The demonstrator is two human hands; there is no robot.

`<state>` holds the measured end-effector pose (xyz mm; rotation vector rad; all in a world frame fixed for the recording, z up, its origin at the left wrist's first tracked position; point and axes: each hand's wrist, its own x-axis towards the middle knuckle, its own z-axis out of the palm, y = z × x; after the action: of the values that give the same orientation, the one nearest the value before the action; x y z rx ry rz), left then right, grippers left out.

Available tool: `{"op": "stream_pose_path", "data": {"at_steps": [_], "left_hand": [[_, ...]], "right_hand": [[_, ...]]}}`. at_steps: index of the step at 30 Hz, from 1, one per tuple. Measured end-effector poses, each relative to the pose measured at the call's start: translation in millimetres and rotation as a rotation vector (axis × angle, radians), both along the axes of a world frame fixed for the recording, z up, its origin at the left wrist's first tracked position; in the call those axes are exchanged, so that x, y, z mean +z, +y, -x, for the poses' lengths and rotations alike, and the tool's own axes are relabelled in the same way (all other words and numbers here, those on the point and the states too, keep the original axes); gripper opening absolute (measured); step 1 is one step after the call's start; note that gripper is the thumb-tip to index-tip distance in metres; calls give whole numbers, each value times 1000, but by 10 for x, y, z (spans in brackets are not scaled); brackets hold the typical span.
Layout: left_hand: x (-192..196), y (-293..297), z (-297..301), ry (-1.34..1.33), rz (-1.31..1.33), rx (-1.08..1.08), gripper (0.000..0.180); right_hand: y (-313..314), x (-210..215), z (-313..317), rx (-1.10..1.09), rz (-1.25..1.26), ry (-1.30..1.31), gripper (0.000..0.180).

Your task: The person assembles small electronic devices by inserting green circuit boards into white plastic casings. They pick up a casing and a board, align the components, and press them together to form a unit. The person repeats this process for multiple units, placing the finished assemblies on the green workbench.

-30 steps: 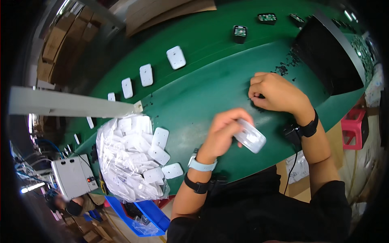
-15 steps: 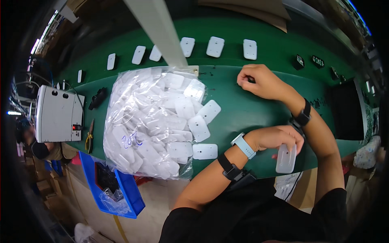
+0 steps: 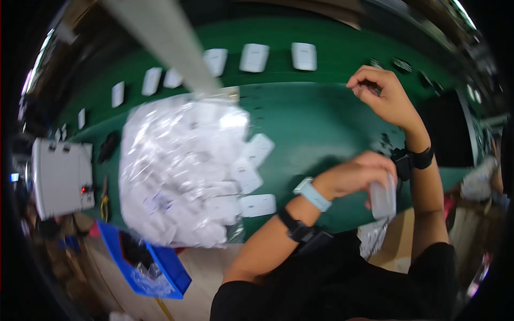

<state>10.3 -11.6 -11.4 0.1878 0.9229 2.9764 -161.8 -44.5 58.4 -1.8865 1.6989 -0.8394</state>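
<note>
My left hand [image 3: 356, 174], wearing a light-blue watch band, grips a white plastic cover [image 3: 383, 199] over the near right part of the green table. The cover is blurred and hangs below the fingers. Farther off to the right, my right hand [image 3: 381, 95] is raised near the table's far edge. Its fingers are curled together, and whatever they may hold is hidden. Small dark pieces [image 3: 385, 142] lie beneath the right wrist. Left of my hands, a large clear bag [image 3: 171, 160] is full of similar white covers, with several loose ones [image 3: 258, 205] along its right side.
White covers [image 3: 304, 56] stand spaced along the green strip behind the table, with small dark parts [image 3: 401, 65] farther right. A pale post [image 3: 160, 43] rises behind the bag. At left are a white machine [image 3: 61, 176], pliers [image 3: 105, 200] and a blue bin [image 3: 174, 270].
My right hand has moved right and slightly away from me. My left hand still grips the cover, which has tilted and shifted slightly. The whole view has swung and blurred.
</note>
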Motion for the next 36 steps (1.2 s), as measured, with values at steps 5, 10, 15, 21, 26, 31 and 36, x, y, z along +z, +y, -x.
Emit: {"op": "stream_pose_path", "data": {"at_steps": [5,10,15,21,26,31,36], "left_hand": [[-151,-71,121,-367,-71,771,14],[-130,-83,156,-392,45,943,16],[-135,-108,137,-413,112,969,23],[-154,-111,134,-454,182,981,22],[-120,-94,124,-461,230,964,22],[-109,-61,131,-451,253,948,22],[-101,-60,129,-448,244,948,22]], "right_hand": [[989,-41,573,-240,-73,73,12],[1610,-201,567,-254,-33,160,15],[1837,-314,632,-290,-54,145,14],[1897,-378,676,-234,-31,134,13],[1856,-355,620,-232,-90,153,11],[1797,-341,553,-204,-73,195,11],[1804,-281,566,-160,-123,301,14]]}}
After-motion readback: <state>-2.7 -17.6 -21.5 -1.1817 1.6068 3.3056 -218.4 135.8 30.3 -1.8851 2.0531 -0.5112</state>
